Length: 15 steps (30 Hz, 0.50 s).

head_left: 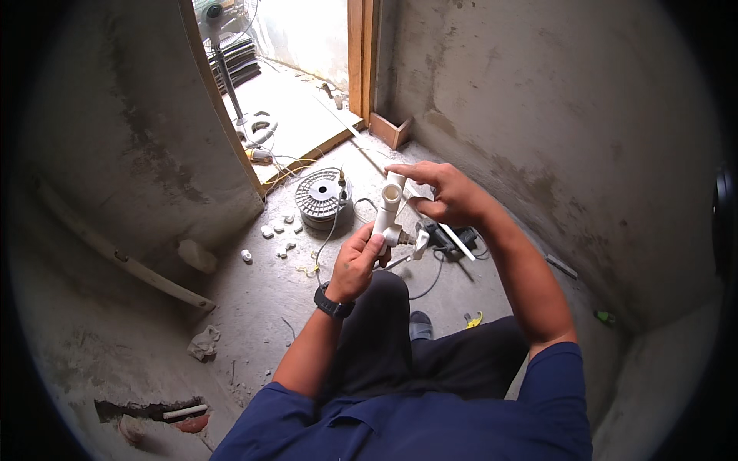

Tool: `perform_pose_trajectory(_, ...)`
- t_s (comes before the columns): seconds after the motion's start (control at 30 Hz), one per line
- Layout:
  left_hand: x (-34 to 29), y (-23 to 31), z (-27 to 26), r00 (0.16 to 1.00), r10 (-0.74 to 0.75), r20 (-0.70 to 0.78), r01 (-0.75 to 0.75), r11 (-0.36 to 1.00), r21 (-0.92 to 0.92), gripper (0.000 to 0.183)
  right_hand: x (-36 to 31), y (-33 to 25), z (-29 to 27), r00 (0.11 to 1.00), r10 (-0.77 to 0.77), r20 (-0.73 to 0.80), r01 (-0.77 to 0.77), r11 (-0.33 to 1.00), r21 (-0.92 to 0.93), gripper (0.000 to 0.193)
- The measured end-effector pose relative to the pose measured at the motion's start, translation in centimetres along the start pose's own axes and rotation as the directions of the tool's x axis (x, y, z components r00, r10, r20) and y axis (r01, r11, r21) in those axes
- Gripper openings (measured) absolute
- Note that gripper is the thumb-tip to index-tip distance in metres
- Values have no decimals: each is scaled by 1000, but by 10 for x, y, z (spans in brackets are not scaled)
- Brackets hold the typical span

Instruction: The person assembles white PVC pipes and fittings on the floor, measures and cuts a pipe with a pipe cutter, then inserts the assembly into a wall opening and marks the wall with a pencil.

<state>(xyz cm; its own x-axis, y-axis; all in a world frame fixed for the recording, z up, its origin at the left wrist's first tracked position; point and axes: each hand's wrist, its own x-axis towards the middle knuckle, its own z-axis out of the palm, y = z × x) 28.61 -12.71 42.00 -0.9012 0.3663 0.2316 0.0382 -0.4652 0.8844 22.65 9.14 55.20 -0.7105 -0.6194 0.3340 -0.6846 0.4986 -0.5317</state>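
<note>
My left hand (354, 267), with a black watch at the wrist, is closed around the lower part of a white plastic pipe fitting assembly (385, 213). The assembly is held up in front of my knees, with a round opening facing me near its top. A metal-threaded piece with a white handle-like part (420, 243) sticks out on its right side. My right hand (450, 194) is at the assembly's upper end, index finger stretched to its top and thumb apart beside it. The other right fingers are partly hidden.
A grey cable reel (314, 201) stands ahead, with small white fittings (280, 227) on the floor beside it. A white pipe (459, 243) lies across a black power tool (463, 235). Cords trail over the floor. A wood-framed doorway (357, 61) is beyond; bare walls flank me.
</note>
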Motion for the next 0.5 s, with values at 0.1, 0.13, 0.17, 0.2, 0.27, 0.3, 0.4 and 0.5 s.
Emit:
perform_pose_trajectory(0.1, -10, 5, 6, 999, -34, 1, 33, 994, 102, 37, -11, -4, 3, 995, -75, -64, 73, 997, -25, 67)
perform_pose_trajectory(0.13, -13, 7, 8, 999, -35, 3, 34, 994, 103, 36, -14, -7, 5, 994, -80, -73, 77, 996, -35, 68)
perform_pose_trajectory(0.17, -16, 8, 10, 999, -32, 5, 32, 994, 104, 36, -17, -10, 5, 993, -87, -83, 83, 995, -49, 69)
perform_pose_trajectory(0.2, -18, 9, 13, 1000, -27, 10, 26, 994, 106, 36, -20, -13, 5, 991, -96, -94, 90, 994, -65, 70)
perform_pose_trajectory(0.27, -24, 14, 17, 1000, -15, 12, 13, 993, 118, 36, -24, -22, 4, 978, -162, -132, 150, 984, -95, 73)
perform_pose_trajectory(0.3, -26, 16, 20, 1000, -9, 11, 7, 992, 122, 36, -25, -27, 3, 969, -196, -151, 180, 977, -111, 74)
perform_pose_trajectory(0.4, -35, 24, 27, 1000, 4, 3, -4, 993, 118, 38, -32, -45, 0, 974, -161, -157, 146, 984, -100, 74)
perform_pose_trajectory(0.5, -43, 33, 32, 1000, 15, 9, -16, 991, 136, 39, -39, -60, -3, 977, -132, -170, 114, 987, -110, 75)
